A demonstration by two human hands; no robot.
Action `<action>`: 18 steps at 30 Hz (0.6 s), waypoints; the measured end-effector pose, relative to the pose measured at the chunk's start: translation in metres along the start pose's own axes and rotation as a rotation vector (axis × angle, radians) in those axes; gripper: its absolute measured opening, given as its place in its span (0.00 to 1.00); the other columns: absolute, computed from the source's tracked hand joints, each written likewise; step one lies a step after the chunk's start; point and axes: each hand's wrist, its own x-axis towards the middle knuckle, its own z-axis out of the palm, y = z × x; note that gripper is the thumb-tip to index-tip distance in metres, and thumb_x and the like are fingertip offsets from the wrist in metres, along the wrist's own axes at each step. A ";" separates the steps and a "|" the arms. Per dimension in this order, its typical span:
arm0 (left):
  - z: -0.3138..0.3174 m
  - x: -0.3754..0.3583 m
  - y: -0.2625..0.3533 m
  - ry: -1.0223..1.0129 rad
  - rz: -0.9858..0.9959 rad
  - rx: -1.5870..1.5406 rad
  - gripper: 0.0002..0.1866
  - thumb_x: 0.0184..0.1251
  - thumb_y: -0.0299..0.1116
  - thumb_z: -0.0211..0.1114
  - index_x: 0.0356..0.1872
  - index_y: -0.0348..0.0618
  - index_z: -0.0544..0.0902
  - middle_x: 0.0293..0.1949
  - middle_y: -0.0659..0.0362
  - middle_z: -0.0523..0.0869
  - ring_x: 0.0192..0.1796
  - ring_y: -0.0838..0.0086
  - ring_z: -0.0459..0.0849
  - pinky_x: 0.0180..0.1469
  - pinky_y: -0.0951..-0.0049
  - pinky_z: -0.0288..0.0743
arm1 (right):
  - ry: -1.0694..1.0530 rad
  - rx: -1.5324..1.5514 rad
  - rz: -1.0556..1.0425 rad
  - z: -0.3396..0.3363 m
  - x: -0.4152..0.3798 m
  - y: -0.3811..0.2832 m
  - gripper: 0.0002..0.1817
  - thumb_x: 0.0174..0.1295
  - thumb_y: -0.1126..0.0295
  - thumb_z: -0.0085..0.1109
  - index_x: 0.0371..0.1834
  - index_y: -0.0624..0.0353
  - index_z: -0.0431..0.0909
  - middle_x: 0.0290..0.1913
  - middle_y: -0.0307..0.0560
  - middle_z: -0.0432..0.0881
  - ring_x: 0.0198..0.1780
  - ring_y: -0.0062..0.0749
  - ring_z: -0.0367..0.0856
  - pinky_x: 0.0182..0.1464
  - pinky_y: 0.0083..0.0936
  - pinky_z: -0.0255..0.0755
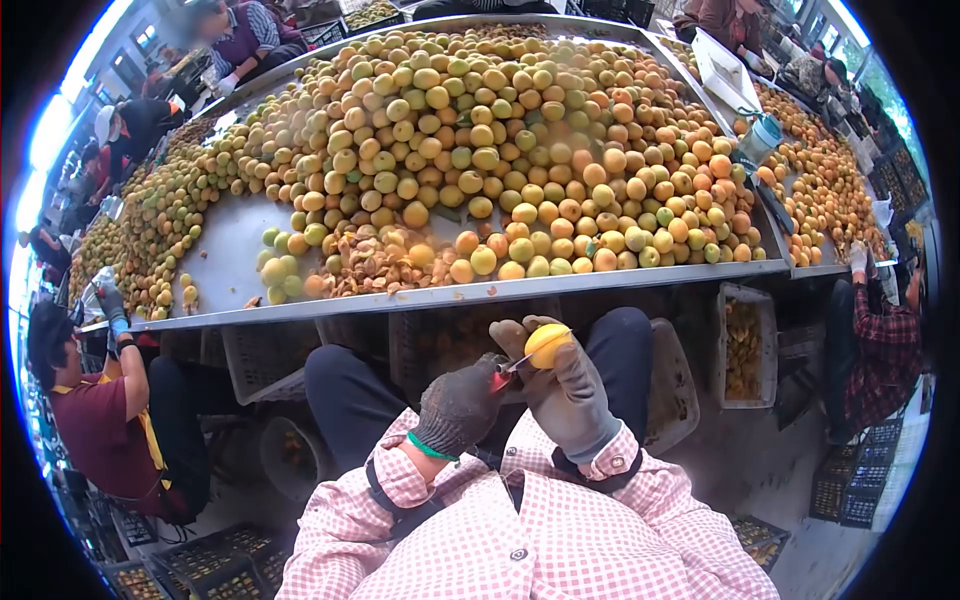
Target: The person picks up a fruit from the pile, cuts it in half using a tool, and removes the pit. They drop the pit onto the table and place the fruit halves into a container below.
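My left hand, in a dark knit glove with a green cuff, is closed around the red handle of a small knife. The thin blade points toward a yellow apricot, apparently touching its lower side. My right hand, in a grey glove, grips that apricot between thumb and fingers. Both hands are close together above my lap, in front of the table edge. Beyond them, a large heap of apricots covers much of the metal table. Torn apricot pieces lie near its front edge.
Crates and a bucket stand below the table. Co-workers sit at my left and right; others are across the table. A white tray and a clear bottle rest along the right divider.
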 end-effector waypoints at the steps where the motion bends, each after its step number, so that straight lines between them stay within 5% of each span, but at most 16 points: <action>1: 0.005 -0.003 -0.006 0.014 -0.004 -0.028 0.11 0.61 0.38 0.62 0.42 0.46 0.78 0.27 0.49 0.84 0.31 0.51 0.84 0.30 0.56 0.76 | 0.003 0.124 0.028 0.000 0.000 0.004 0.31 0.65 0.45 0.51 0.62 0.57 0.64 0.63 0.51 0.72 0.69 0.40 0.65 0.64 0.41 0.65; 5: 0.018 -0.013 -0.016 0.081 -0.020 -0.109 0.10 0.62 0.36 0.61 0.42 0.46 0.78 0.28 0.48 0.84 0.32 0.50 0.83 0.31 0.56 0.76 | 0.013 0.196 -0.043 -0.009 0.008 0.013 0.29 0.65 0.47 0.53 0.61 0.55 0.67 0.63 0.45 0.73 0.70 0.37 0.64 0.68 0.36 0.59; 9: 0.036 -0.028 -0.034 0.126 -0.025 -0.127 0.10 0.64 0.37 0.60 0.42 0.45 0.77 0.30 0.46 0.83 0.33 0.48 0.82 0.31 0.55 0.76 | 0.136 0.264 0.004 -0.027 0.014 0.021 0.28 0.64 0.48 0.54 0.60 0.56 0.69 0.58 0.43 0.76 0.63 0.33 0.70 0.63 0.32 0.64; 12: 0.038 -0.037 -0.043 0.007 -0.240 -0.175 0.11 0.60 0.28 0.66 0.43 0.41 0.81 0.35 0.49 0.86 0.37 0.58 0.86 0.39 0.68 0.78 | 0.267 0.049 -0.074 -0.047 0.018 0.016 0.27 0.66 0.50 0.53 0.59 0.58 0.69 0.43 0.42 0.78 0.38 0.26 0.75 0.43 0.24 0.71; 14: 0.035 -0.042 -0.052 0.093 -0.317 -0.600 0.09 0.62 0.25 0.66 0.42 0.38 0.80 0.35 0.57 0.86 0.37 0.71 0.85 0.41 0.74 0.77 | 0.235 0.155 0.005 -0.047 0.016 0.001 0.25 0.68 0.52 0.52 0.58 0.59 0.70 0.43 0.44 0.78 0.36 0.27 0.75 0.40 0.23 0.70; 18: 0.001 -0.018 -0.021 0.118 -0.286 -1.006 0.10 0.62 0.24 0.66 0.44 0.39 0.79 0.37 0.62 0.83 0.39 0.80 0.80 0.43 0.80 0.75 | 0.270 0.199 0.203 -0.033 0.011 -0.006 0.20 0.71 0.55 0.45 0.50 0.62 0.73 0.43 0.47 0.78 0.32 0.26 0.73 0.29 0.19 0.66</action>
